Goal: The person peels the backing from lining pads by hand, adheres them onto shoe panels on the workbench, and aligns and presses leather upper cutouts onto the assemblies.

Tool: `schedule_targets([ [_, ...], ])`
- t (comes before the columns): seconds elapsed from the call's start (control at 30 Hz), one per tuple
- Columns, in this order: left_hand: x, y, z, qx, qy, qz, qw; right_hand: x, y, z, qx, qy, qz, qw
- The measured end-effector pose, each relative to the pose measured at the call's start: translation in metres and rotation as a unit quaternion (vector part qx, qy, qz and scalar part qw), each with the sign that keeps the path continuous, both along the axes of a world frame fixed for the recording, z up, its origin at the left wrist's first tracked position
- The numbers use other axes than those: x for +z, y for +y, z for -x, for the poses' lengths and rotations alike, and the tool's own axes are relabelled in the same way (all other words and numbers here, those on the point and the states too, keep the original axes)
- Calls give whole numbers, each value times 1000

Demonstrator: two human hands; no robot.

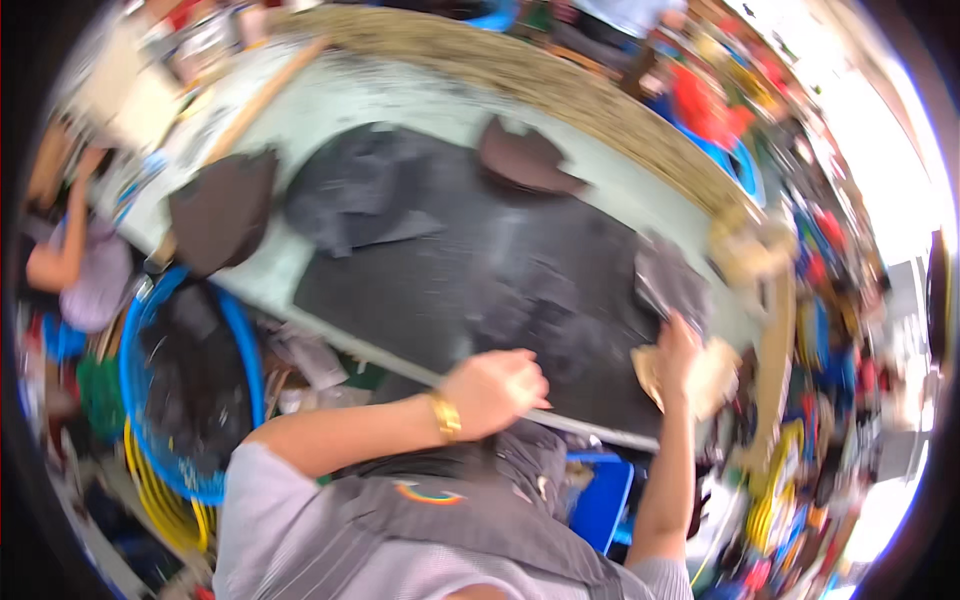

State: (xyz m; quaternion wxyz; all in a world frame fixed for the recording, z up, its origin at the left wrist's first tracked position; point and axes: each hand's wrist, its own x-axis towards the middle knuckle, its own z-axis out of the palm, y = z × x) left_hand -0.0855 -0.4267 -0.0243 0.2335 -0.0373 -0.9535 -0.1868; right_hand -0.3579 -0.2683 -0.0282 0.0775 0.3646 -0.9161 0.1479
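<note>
We see our left hand with its fingers curled shut into a loose fist, resting on the near edge of the large dark fabric sheet that covers much of the bench; whether those fingers pinch the cloth we cannot tell, as the view is blurred. Our right hand lies just beyond its own wrist, fingers pressed onto a tan piece of material at the sheet's right edge. Ahead of the right fingers sits a small grey cloth piece. Far beyond the left fingers lie a crumpled dark grey cloth and two brown cut pieces.
</note>
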Motion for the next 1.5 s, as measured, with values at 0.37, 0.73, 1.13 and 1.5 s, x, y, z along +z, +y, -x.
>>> schedule_targets([
  [0.37,40,-9,56,17,-36,-139,990,5,19,-2,62,-59,130,988],
  [0.73,40,1,93,-12,-63,-145,987,39,94,-16,-100,-69,32,992],
  [1.13,7,72,180,-129,-31,-279,951,13,100,-35,-35,11,13,999],
  [1.5,66,65,86,-28,-11,-604,797,81,40,-118,147,172,270,936],
])
